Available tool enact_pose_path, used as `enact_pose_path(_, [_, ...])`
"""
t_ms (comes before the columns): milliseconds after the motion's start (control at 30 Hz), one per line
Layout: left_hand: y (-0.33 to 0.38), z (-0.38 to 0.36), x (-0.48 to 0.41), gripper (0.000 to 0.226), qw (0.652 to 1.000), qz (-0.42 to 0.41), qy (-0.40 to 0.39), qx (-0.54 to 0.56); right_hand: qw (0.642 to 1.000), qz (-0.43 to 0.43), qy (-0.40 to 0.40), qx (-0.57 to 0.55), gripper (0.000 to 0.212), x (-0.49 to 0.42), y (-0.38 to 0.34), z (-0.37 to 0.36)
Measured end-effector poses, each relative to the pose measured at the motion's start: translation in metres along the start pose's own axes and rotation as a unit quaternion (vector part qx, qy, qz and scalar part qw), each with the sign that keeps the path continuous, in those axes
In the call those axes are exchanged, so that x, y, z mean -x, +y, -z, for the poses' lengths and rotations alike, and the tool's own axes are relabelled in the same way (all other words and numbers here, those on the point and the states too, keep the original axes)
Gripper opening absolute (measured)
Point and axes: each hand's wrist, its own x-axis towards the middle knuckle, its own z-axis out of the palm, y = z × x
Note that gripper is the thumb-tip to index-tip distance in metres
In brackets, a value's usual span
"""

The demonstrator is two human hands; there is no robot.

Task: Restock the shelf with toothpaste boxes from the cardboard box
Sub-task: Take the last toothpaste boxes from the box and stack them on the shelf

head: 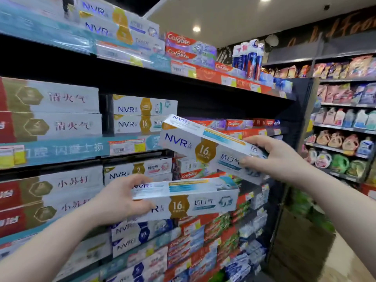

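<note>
Your right hand (278, 157) grips the upper toothpaste box (193, 139) by its right end, tilted, in front of the middle shelf (81, 149). Your left hand (120, 200) holds the lower toothpaste box (193, 200) level by its left end, and neither box is on a shelf yet. Level the upper toothpaste box first and slide it, printed face outward, into the dark gap just right of the matching stack (142, 115), keeping the lower toothpaste box beneath so the two don't knock.
</note>
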Motion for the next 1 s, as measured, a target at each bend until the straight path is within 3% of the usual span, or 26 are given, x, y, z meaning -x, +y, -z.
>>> enact_pose_path(200, [-0.004,0.005,-0.032,0.042,0.998,0.048,0.029,0.004,0.995,0.082,-0.040,-0.033,0.031,-0.106,0.018,-0.016])
enact_pose_path(367, [0.002,0.011,-0.045,0.048,0.990,0.112,0.075,-0.027,0.984,0.152,-0.072,-0.061,0.039,-0.198,0.029,-0.033])
enact_pose_path(533, [0.016,0.013,-0.049,0.033,0.976,0.153,0.151,-0.026,0.961,0.236,-0.134,-0.052,0.047,-0.269,0.027,-0.055])
enact_pose_path(667, [0.023,0.011,-0.046,0.036,0.963,0.186,0.191,-0.027,0.939,0.270,-0.198,-0.079,0.052,-0.303,0.019,-0.081])
enact_pose_path(800, [0.027,0.008,-0.043,0.037,0.951,0.224,0.211,-0.019,0.909,0.336,-0.233,-0.076,0.044,-0.317,0.011,-0.105])
enact_pose_path(1000, [0.025,0.009,-0.042,0.038,0.943,0.240,0.225,-0.055,0.896,0.381,-0.227,-0.001,0.048,-0.325,0.014,-0.121])
